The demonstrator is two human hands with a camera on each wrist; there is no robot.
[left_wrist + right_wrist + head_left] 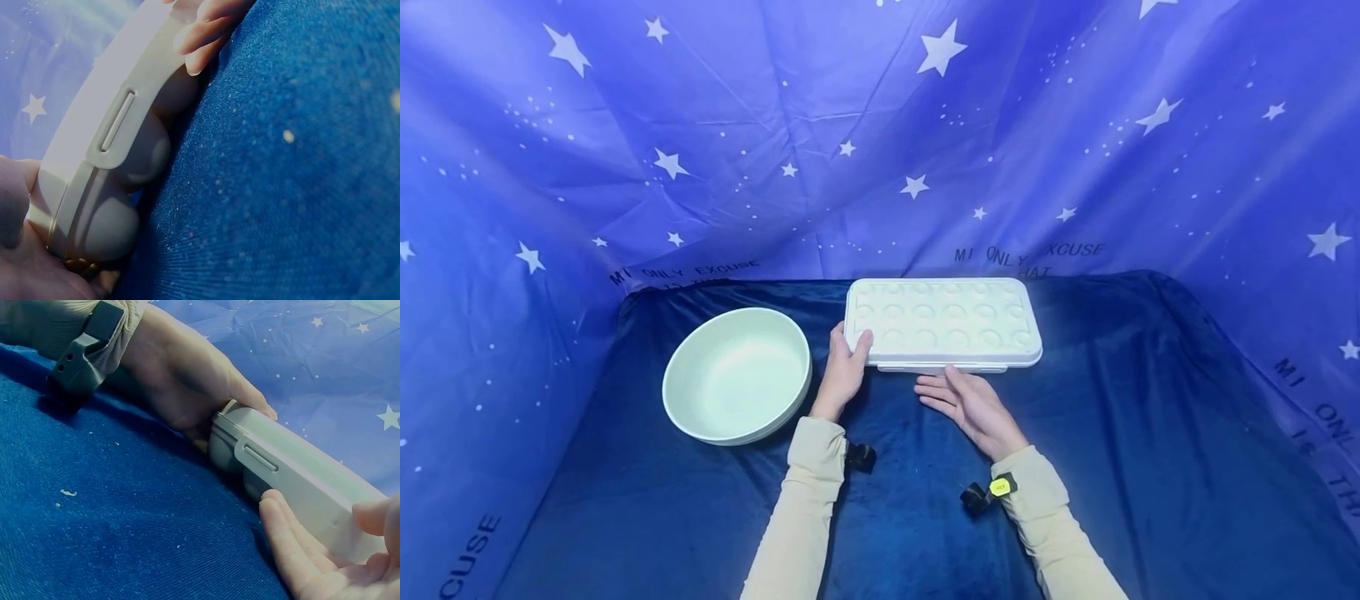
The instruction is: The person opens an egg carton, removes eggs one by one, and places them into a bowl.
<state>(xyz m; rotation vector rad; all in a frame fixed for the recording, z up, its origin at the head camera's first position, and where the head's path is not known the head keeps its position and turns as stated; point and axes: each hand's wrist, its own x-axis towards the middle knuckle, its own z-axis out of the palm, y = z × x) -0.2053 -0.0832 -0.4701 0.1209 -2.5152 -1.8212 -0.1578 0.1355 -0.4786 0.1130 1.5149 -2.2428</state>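
Observation:
A white lidded egg box (943, 321), its top marked with rows of round shapes, lies flat on the cloth. My left hand (842, 373) grips its left end, thumb over the lid's edge and fingers low on the side. At the front long side is my right hand (976, 410), palm turned up. Its fingers (290, 540) stretch straight out just below the long front clasp (300, 494), and the thumb is at the box's edge. Rounded egg cups (109, 225) bulge under the clasp in the left wrist view.
Left of the box stands a wide pale green bowl (737, 375), close to my left hand. Dark blue cloth (895, 533) covers the table. A blue-purple curtain with white stars (820, 108) hangs behind and on both sides.

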